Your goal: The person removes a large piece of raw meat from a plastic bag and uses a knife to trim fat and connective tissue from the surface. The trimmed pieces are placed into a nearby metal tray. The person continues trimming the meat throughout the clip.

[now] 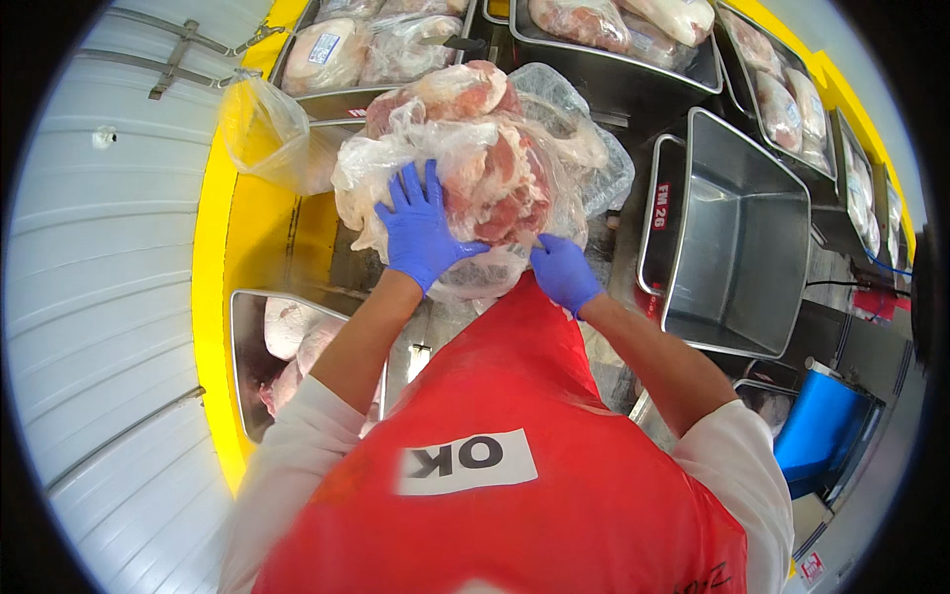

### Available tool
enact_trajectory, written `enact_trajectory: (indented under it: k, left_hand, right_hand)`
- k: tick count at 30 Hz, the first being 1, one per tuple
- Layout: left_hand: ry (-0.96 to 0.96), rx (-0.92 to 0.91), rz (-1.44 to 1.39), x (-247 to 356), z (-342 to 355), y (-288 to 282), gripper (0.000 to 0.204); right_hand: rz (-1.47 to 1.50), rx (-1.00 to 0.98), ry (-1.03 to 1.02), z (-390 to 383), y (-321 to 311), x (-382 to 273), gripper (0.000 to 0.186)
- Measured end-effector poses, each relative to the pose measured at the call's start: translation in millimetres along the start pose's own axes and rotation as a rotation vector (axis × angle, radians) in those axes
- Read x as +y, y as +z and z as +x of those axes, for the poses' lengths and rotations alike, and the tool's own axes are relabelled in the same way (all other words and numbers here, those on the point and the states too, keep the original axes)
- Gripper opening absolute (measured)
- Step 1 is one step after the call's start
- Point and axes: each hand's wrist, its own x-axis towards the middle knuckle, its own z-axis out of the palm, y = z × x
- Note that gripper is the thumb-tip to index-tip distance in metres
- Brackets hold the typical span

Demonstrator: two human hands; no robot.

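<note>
A heap of large raw meat pieces (497, 188), pink-red with pale fat, sits in front of me, partly wrapped in clear plastic film (465, 272). My left hand (424, 230), in a blue glove, lies spread with its palm against the film-covered left side of the meat. At the heap's near right edge, my right hand (564, 274), also blue-gloved, is closed, its fingers pinched at the plastic. What exactly sits between those fingertips is hard to make out. More crumpled clear plastic (594, 148) lies behind the meat on the right.
An empty metal tub (737, 238) stands to the right. Tubs of bagged meat (336, 54) line the far side and continue right. Another meat tub (247, 366) is at lower left. A clear bag (265, 129) hangs by the yellow frame (210, 247). A blue roll (816, 426) is at lower right.
</note>
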Motion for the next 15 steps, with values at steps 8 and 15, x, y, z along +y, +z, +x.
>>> enact_trajectory:
  k: [8, 15]
  left_hand:
    - [0.015, -0.008, 0.055, 2, 2, -4, 0.161]
    - [0.026, -0.045, 0.056, 2, 8, -9, 0.161]
  right_hand:
    - [0.037, 0.153, -0.122, -4, 31, 18, 0.023]
    - [0.202, 0.156, -0.113, -11, 32, 19, 0.026]
